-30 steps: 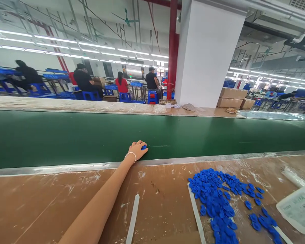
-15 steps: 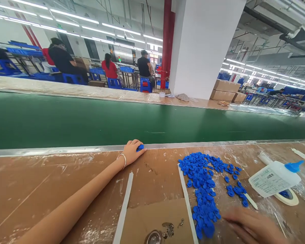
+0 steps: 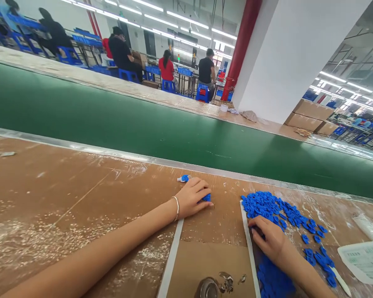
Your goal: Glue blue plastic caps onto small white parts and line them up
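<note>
My left hand [image 3: 192, 198] rests on the brown cardboard-covered bench [image 3: 65, 186], fingers curled over a small blue piece [image 3: 207, 197]. Another small blue piece [image 3: 183, 179] lies loose just beyond that hand, near the belt's metal edge. My right hand [image 3: 267, 238] lies palm down on the near left side of a pile of several small blue rubbery pieces [image 3: 276, 211], fingers touching them; whether it holds one is hidden.
A green conveyor belt [image 3: 143, 128] runs across beyond the bench. A white labelled bottle [image 3: 363, 258] lies at the right. A small metal fitting [image 3: 216, 285] sits on a cardboard sheet near me. Seated people, blue stools, a white pillar and cardboard boxes stand beyond the belt.
My left hand drew back from the belt's edge onto the bench, still over a blue piece. My right hand came into view and moved up onto the blue pile. The camera turned left.
</note>
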A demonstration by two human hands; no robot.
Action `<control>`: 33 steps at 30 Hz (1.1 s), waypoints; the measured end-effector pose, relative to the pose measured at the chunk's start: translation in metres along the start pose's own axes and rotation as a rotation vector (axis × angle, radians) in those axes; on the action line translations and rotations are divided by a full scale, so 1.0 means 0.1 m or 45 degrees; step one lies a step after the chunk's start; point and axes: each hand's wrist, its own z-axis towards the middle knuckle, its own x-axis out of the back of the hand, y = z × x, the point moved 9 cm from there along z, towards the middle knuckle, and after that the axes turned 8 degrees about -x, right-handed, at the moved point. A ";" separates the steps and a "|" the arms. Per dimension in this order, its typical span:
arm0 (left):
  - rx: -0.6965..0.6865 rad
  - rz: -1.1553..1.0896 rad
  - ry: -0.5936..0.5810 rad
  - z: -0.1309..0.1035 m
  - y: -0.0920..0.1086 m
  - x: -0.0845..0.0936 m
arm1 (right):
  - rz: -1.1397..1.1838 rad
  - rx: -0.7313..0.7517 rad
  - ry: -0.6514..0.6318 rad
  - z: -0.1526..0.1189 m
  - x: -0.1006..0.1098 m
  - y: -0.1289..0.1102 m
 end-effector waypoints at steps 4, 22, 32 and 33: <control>-0.006 -0.288 0.000 0.01 0.24 -0.09 | 0.194 -0.098 -0.023 0.02 0.05 0.08; 0.895 -1.837 0.202 -0.06 0.29 -0.44 | -0.329 0.408 0.204 -0.22 0.06 -0.21; 0.967 -2.005 0.284 -0.06 0.21 -0.43 | 0.133 0.545 0.228 -0.37 0.43 -0.83; 0.986 -2.018 0.290 -0.07 0.20 -0.44 | 0.186 0.635 0.222 -0.42 0.44 -1.00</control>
